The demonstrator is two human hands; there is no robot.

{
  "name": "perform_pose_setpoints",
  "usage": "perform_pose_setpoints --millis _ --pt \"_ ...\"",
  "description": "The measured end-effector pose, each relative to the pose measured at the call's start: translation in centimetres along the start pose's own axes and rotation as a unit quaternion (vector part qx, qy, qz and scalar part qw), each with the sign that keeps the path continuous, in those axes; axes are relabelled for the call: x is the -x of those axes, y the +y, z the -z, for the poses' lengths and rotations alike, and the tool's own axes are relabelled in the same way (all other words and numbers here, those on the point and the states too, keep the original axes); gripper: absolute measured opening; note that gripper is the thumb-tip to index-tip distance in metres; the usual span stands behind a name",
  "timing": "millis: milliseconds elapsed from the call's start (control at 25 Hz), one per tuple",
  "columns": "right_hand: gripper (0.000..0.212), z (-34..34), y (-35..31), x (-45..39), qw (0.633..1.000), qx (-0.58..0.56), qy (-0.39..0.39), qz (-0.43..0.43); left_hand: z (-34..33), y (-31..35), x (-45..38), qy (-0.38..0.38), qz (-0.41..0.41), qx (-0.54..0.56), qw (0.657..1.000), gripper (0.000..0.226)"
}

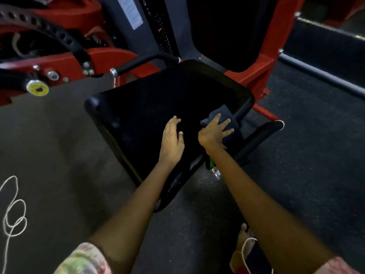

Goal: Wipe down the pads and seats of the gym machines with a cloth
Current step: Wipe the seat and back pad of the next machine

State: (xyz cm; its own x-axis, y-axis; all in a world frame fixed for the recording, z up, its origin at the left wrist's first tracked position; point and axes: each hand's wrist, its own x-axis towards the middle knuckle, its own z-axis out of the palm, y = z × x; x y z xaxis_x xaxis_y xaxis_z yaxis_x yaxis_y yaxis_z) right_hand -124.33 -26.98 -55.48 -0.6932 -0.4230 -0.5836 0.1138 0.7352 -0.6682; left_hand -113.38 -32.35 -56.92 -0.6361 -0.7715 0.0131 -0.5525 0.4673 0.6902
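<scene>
Short floral sleeves (85, 258), pink/green/white.

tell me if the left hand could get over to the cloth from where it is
Probably yes. The left hand lies flat on the black seat pad, beside the right hand pressing the dark cloth. Only bare pad lies between them.

Red machine frame (262, 62) is sitting on dark speckled rubber floor (306, 155). Perforated black adjustment arc (49, 30) is curving over it at top left, yellow-capped pivot (37, 88) below it. White label (131, 11) is showing on the grey upright. White cord (13, 210) is looping at lower left. Clear bottle (216, 173) is lying on the floor, partly hidden.
</scene>
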Motion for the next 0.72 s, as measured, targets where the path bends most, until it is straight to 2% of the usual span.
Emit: perform_pose_setpoints --millis 200,320,440,520,640,720 --pt "0.07 -3.2 2.4 6.5 0.988 0.118 -0.021 0.1 2.8 -2.6 5.2 0.035 0.045 -0.083 0.995 0.036" --pt "0.069 -4.8 3.8 10.7 0.975 0.157 -0.042 0.154 4.7 -4.0 9.5 0.083 0.089 -0.067 0.99 0.044" --pt "0.074 -6.6 5.6 14.5 0.961 0.199 -0.039 0.191 5.4 -4.9 12.8 0.098 0.119 0.045 0.987 0.052" --pt "0.084 -8.1 7.9 17.0 0.938 0.236 -0.023 0.251 5.5 -5.2 13.8 0.116 0.161 0.126 0.972 0.059" --pt "0.104 -9.4 11.4 18.6 0.857 0.316 0.008 0.406 5.1 -5.1 14.7 0.156 0.25 0.286 0.912 0.065" --pt "0.103 -9.1 11.3 17.7 0.82 0.329 0.018 0.467 4.6 -5.0 15.4 0.169 0.291 0.372 0.865 0.062"
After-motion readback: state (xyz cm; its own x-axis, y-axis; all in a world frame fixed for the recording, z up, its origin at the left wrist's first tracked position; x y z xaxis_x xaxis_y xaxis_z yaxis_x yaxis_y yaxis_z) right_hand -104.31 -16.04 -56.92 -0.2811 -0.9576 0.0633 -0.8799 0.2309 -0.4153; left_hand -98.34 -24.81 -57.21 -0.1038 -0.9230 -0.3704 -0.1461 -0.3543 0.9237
